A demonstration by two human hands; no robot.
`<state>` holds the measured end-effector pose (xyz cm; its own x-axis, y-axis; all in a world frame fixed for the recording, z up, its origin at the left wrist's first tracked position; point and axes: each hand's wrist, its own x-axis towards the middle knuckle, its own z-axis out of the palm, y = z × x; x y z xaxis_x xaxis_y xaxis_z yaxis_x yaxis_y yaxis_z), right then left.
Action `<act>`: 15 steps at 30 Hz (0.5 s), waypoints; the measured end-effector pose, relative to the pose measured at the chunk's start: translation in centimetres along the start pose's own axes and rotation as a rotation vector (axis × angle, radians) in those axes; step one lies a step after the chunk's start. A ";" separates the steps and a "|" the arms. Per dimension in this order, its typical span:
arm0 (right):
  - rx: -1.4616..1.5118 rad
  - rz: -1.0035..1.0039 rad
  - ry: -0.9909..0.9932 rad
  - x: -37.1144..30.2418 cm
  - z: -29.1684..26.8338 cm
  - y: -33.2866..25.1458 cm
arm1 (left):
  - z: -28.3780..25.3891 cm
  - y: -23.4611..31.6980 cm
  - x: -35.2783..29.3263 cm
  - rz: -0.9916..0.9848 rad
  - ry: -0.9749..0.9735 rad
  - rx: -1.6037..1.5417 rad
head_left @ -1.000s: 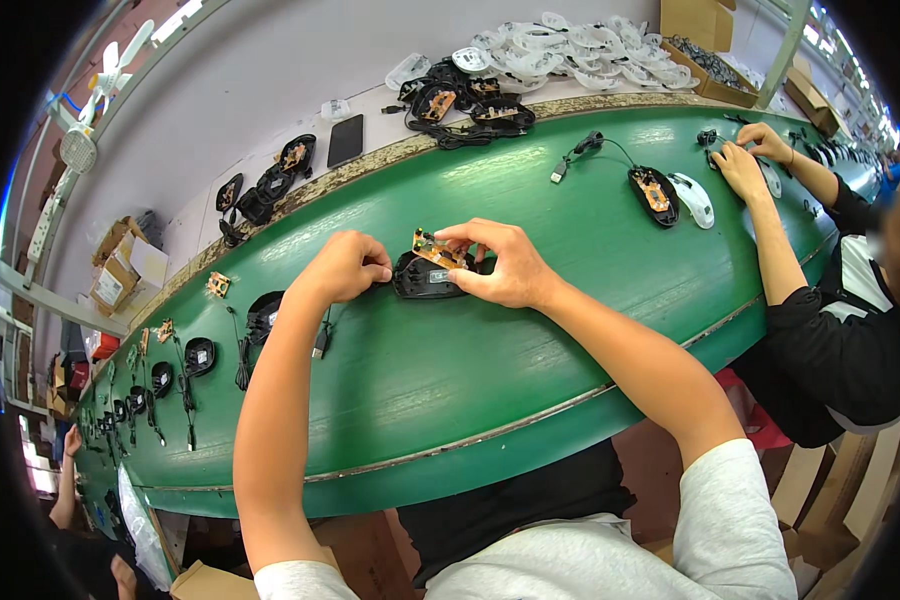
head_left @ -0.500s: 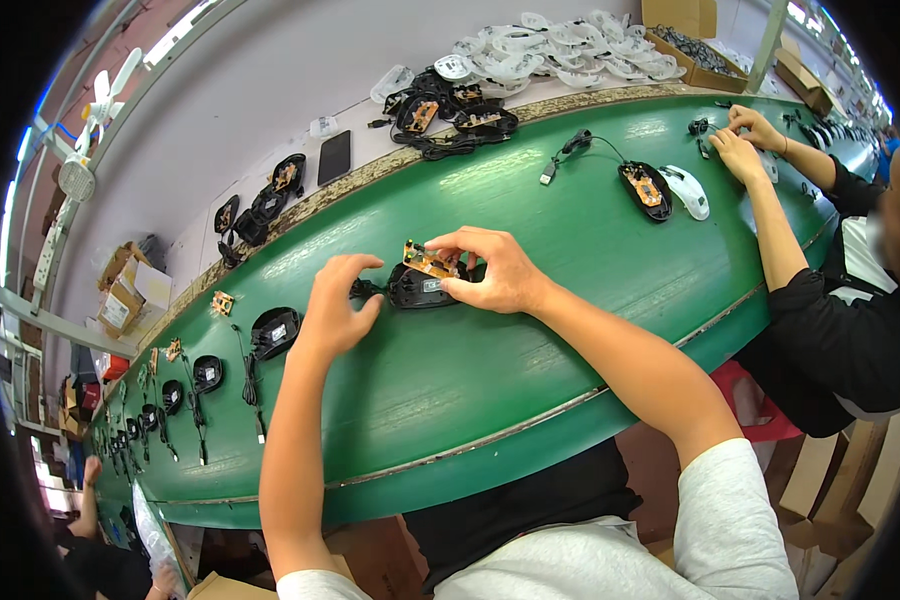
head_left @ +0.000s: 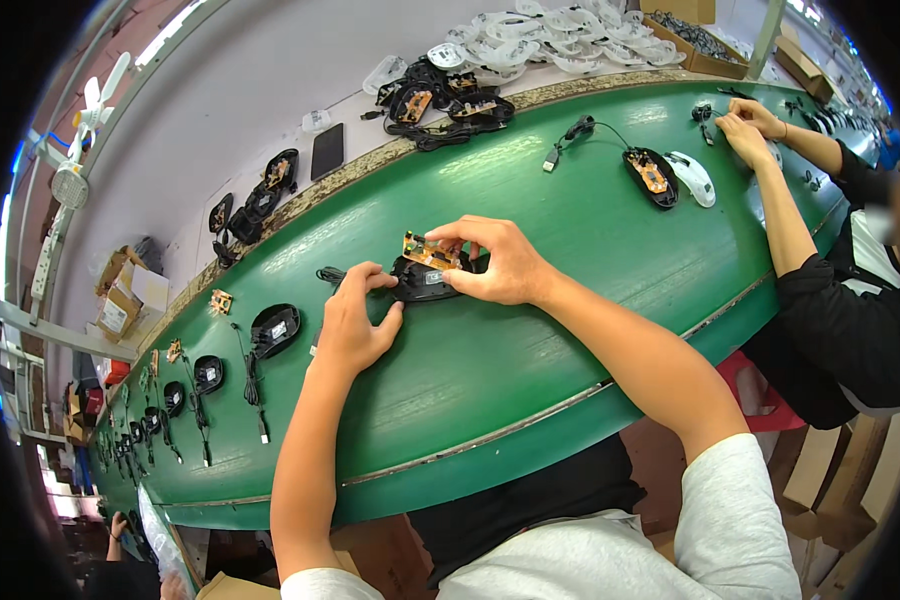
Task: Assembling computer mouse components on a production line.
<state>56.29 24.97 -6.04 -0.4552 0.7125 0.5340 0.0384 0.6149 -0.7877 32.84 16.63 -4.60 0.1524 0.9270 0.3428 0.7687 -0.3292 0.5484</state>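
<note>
**Inspector:** At the middle of the long green conveyor belt [head_left: 570, 330], one unit is under handling: a black oval plastic mouse base [head_left: 425, 283], lying flat on the belt with its open side up. Above its far edge sits a small tan circuit board [head_left: 428, 250] with dark components, tilted rather than seated level.

**Clerk:** And the hands?

**Inspector:** The right hand [head_left: 505, 268] is closed in a pinch, thumb and fingertips gripping the near end of the circuit board, with its lower fingers against the right side of the base. The left hand [head_left: 355, 322] is loosely curled, thumb and forefinger resting on the left rim of the base; it steadies more than it grips. A thin black cable [head_left: 328, 273] trails off just beyond that hand.

**Clerk:** Anything else on the line?

**Inspector:** To the left, another black mouse base with a pale label [head_left: 274, 329] and further ones recede along the belt (too small to detail). To the right, an open base with an orange board [head_left: 651, 177] lies beside a white shell cover [head_left: 693, 178]. A co-worker's two hands [head_left: 745, 125] work at the far right.
</note>
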 end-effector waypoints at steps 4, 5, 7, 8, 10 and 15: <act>-0.011 0.019 0.001 -0.5 0.0 -0.1 | -0.3 0.4 0.3 0.092 -0.037 0.075; 0.000 0.023 -0.005 -0.5 0.1 -0.2 | -0.3 0.6 0.4 0.110 -0.014 0.080; 0.021 0.031 -0.016 -0.5 0.2 -0.4 | -0.3 1.0 0.6 0.144 0.032 0.091; 0.031 0.036 -0.022 -0.5 0.2 -0.5 | -0.3 1.2 0.7 0.161 0.055 0.095; 0.046 0.048 -0.027 -0.4 0.1 -0.6 | -0.1 1.2 1.0 0.141 0.025 0.071; 0.124 0.118 -0.046 -0.5 -0.1 -0.8 | -0.1 1.3 0.9 0.061 -0.066 0.003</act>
<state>56.61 24.16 -5.68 -0.4946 0.7590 0.4235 -0.0149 0.4798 -0.8773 33.93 17.02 -3.48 0.2398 0.9150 0.3245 0.7588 -0.3851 0.5253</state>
